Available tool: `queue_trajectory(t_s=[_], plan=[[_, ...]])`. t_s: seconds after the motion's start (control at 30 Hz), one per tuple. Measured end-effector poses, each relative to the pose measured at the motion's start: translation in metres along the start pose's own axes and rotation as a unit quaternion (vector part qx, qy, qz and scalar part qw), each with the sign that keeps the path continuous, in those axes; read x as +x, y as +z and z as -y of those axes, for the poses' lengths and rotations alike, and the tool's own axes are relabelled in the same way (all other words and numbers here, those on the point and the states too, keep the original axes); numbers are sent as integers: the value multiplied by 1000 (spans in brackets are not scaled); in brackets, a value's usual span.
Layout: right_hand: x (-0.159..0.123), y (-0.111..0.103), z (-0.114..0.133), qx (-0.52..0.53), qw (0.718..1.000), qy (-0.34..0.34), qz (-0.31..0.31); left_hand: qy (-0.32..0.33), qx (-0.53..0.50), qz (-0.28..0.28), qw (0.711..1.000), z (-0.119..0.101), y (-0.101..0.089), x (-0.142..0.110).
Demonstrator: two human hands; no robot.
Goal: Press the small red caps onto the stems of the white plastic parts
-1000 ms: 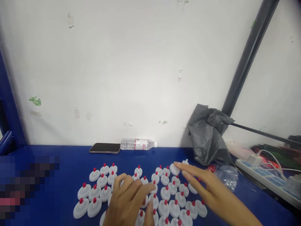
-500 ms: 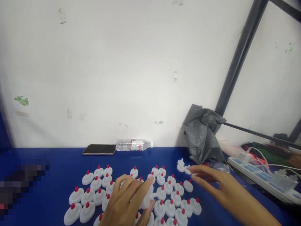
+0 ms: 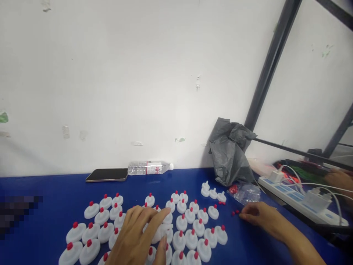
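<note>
My left hand [image 3: 138, 235] is closed round a white plastic disc with a spout [image 3: 160, 233], whose bare spout points right between thumb and forefinger. It hovers over several like discs with red caps [image 3: 191, 238] standing spout up on the blue table. My right hand [image 3: 257, 217] is low over the table at the right, thumb and forefinger pinched together beside small loose red caps [image 3: 235, 212]. Whether a cap is between those fingertips is hidden. Uncapped white discs [image 3: 213, 193] stand just beyond, with more red caps [image 3: 222, 202] close in front of them.
A clear plastic bag [image 3: 246, 193] with red caps inside lies before a crumpled grey bag [image 3: 230, 152]. A power strip [image 3: 300, 202] with chargers and white cables runs along the right. Against the wall lie a phone [image 3: 107, 175] and a water bottle [image 3: 149, 168].
My right hand has gone from the uncapped discs down and right to the loose red caps. An uncapped disc now shows in my left hand. The view has turned right.
</note>
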State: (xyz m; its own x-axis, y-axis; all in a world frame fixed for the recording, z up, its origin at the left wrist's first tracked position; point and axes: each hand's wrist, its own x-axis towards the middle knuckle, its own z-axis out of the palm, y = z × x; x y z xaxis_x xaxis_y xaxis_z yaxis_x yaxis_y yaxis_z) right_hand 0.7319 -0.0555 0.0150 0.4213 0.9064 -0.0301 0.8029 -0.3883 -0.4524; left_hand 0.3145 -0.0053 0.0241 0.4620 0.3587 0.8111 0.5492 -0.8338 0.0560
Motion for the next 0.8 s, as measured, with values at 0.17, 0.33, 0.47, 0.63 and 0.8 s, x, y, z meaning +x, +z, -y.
queue_trajectory(t_s=[0.17,0.33,0.47,0.63,0.8], plan=[[-17,-15,16,24,999,-35,3,-28,-11,-7,1000,-3,0,2],[-54,-37,79,164,978,-121,-44,-58,-47,3,997,-3,2,0],[-75,-24,153,214,945,-243,-53,-31,-69,-3,997,0,3,-2],[-88,6,212,301,910,-277,68,-12,-51,-11,999,1,-2,5],[-94,14,221,344,900,-253,91,-15,-52,-28,998,-1,-6,9]])
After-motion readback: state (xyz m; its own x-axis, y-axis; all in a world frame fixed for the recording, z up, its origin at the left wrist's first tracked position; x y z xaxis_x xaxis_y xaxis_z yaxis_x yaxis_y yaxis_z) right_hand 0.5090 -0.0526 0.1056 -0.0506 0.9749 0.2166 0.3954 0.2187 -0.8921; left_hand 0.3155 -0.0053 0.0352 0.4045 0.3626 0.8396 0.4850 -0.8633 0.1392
